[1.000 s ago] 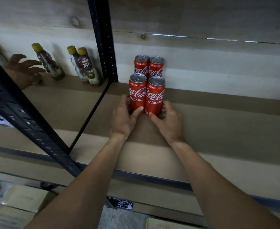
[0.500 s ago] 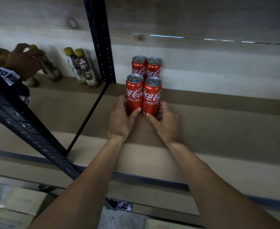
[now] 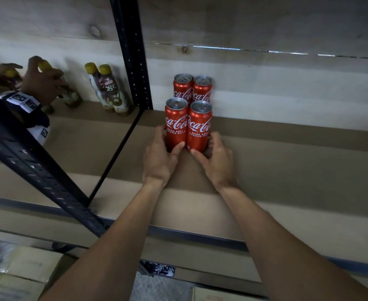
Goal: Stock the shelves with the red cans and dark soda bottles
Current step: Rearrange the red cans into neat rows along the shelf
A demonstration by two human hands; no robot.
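Two hands seated the front pair of cans against the back pair on the shelf.

Nearest the camera, cardboard boxes [image 3: 15, 276] lay below the shelf [image 3: 287, 170]. Above them, the left hand [image 3: 160, 158] cupped the left front can [image 3: 176, 124] low on its side, thumb on its face, while the right hand [image 3: 216, 158] did the same to the right front can [image 3: 199, 127]; each grip was curled around its own can's base. Both cans stood upright, long axes vertical, directly ahead of the fingers, touching each other. Just behind stood two more cans [image 3: 192, 88], close to the back wall. Labels read "Coca-Cola" and "RASA ASLI KURANG GULA". Beyond the black upright [image 3: 133, 53], on the left, yellow-capped bottles [image 3: 110, 90] showed "78°C", and another person's hand [image 3: 42, 83] handled more bottles.
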